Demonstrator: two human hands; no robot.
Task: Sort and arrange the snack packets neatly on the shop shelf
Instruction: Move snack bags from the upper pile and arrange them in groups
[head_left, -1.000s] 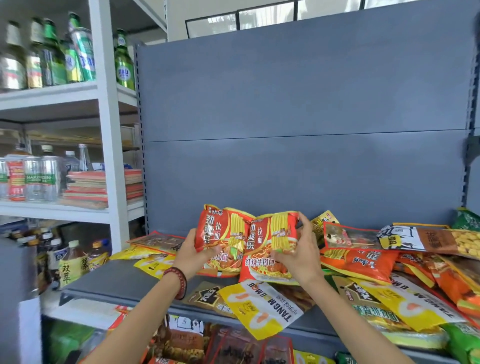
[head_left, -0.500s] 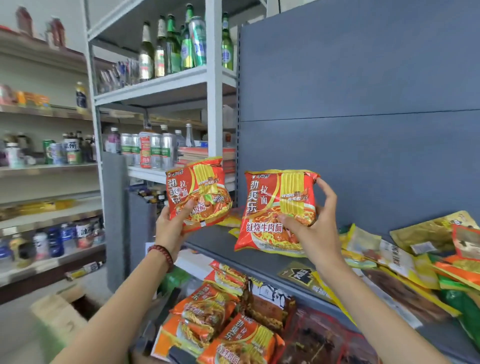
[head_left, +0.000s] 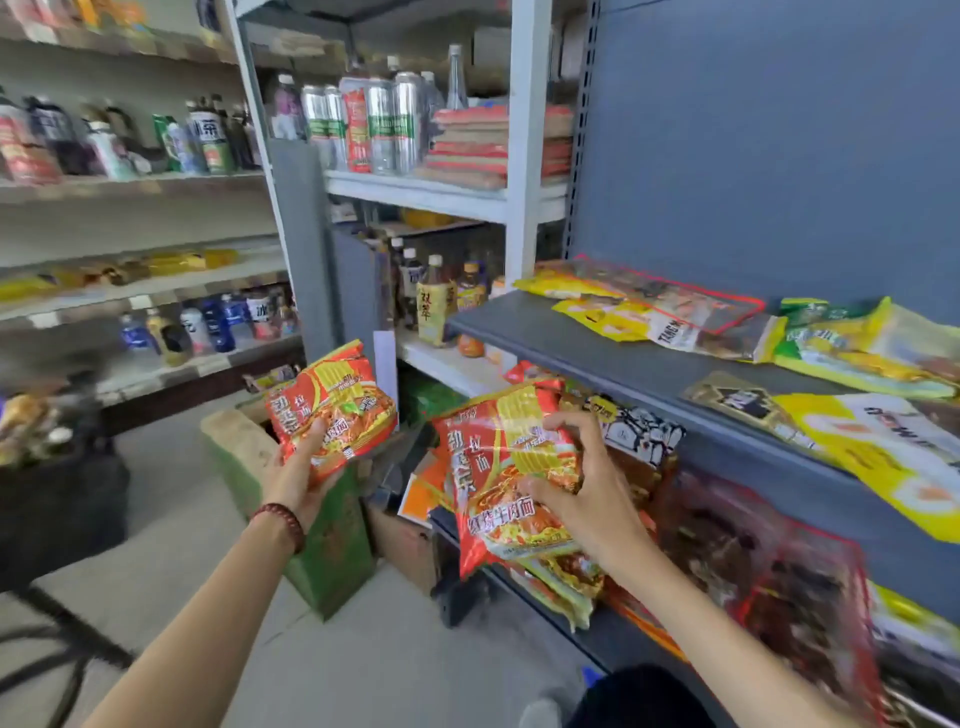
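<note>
Red-and-yellow crinkly plastic noodle packet (head_left: 332, 400) sat gripped in my left hand (head_left: 296, 467), left of the grey metal shelf (head_left: 571, 343). My right hand (head_left: 587, 493) clutched its twin packet (head_left: 498, 467) just below that shelf's edge. My fingertip hold there looked loose, so the slick film might have slipped.

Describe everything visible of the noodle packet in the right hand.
The noodle packet is a glossy, crinkled plastic bag, red-orange with a yellow ribbed panel, white Chinese lettering and a noodle picture. The right hand grips its front right side, fingers spread and curled. Slightly tilted, it is held before the lower shelf, over similar packets; contact with them is unclear. The left hand grips a second noodle packet.
</note>
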